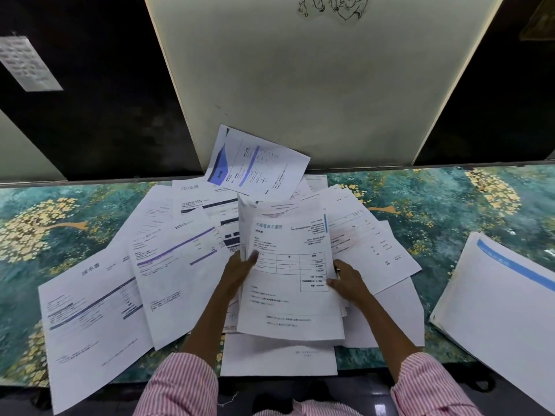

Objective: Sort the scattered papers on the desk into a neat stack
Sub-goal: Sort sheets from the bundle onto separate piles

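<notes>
A bundle of printed sheets (288, 283) is lifted over the middle of the desk, its top page showing a table. My left hand (238, 270) grips the bundle's left edge, thumb on top. My right hand (347, 280) grips its right edge. Loose papers lie scattered around: a large sheet (90, 319) at the front left, one with a purple stripe (177, 265) beside it, a blue-cornered page (258, 163) leaning at the back, more sheets (369, 244) to the right, and a blank one (276, 358) at the front edge.
The desk is covered with a teal and gold patterned cloth (450, 211). A separate pile of paper with a blue band (498, 310) overhangs the front right edge. A pale panel (315, 79) stands behind the desk, with dark panels on both sides.
</notes>
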